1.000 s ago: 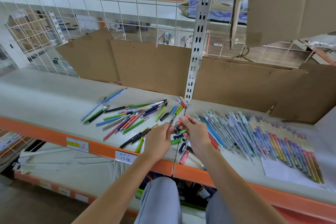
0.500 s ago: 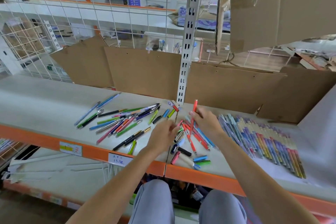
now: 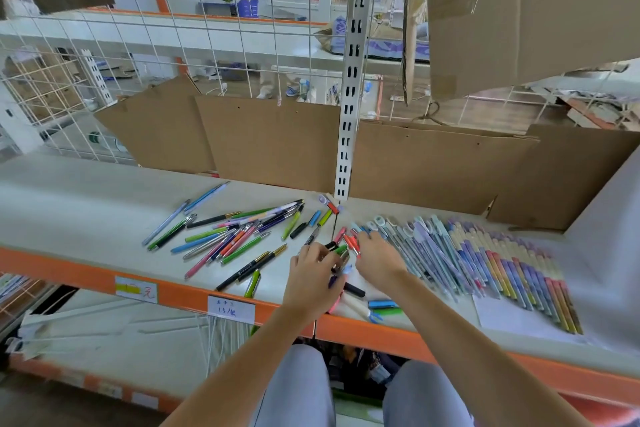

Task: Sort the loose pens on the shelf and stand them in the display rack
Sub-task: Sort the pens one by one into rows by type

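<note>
Working both hands in the small pen pile (image 3: 349, 282) near the shelf's (image 3: 86, 204) front edge, at its middle. Left hand (image 3: 311, 279) curling round a few pens, apparently a black and a green one. Right hand (image 3: 375, 258) pinching red pens (image 3: 351, 242). Lying loose toward the left: mixed pens (image 3: 235, 234); toward the right: a neat row (image 3: 485, 260).
</note>
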